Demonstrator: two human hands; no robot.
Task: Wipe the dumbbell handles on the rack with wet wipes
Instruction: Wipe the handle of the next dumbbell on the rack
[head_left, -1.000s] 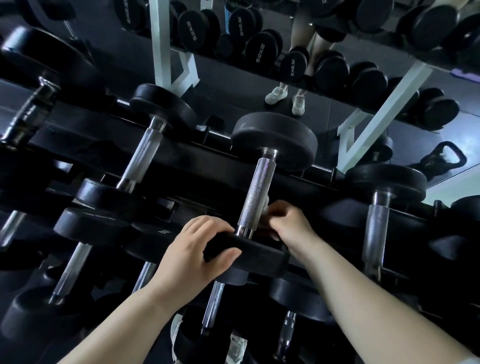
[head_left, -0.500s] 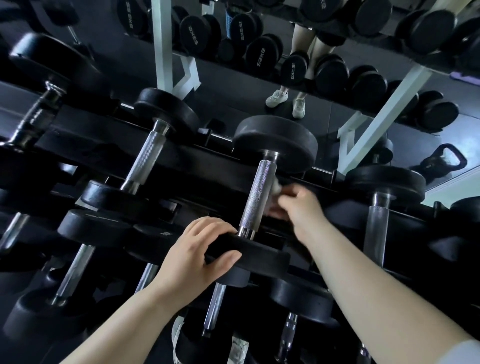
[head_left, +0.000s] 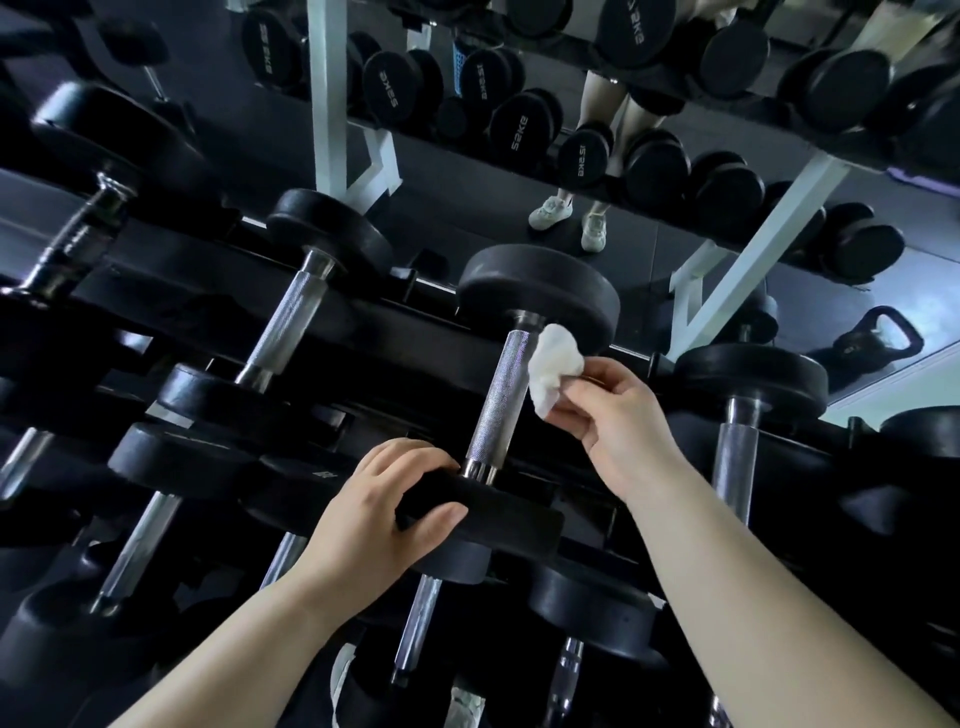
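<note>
A black dumbbell lies on the rack (head_left: 363, 332) in the middle, with a knurled steel handle (head_left: 501, 397) running up to its far head (head_left: 540, 291). My left hand (head_left: 379, 514) grips the near head (head_left: 498, 514) of that dumbbell, thumb on its front face. My right hand (head_left: 613, 410) pinches a crumpled white wet wipe (head_left: 553, 364) just to the right of the handle's upper part, touching or almost touching it.
More dumbbells lie on the rack to the left (head_left: 291, 322) and right (head_left: 737, 447), with a lower tier (head_left: 415, 629) beneath. A mirror behind reflects further dumbbells, white rack posts (head_left: 327, 93), a kettlebell (head_left: 878, 343) and a person's legs.
My right hand has slid up along the handle from its lower end to its upper part, and the wipe now shows clear of the fingers. My left hand has stayed on the near head.
</note>
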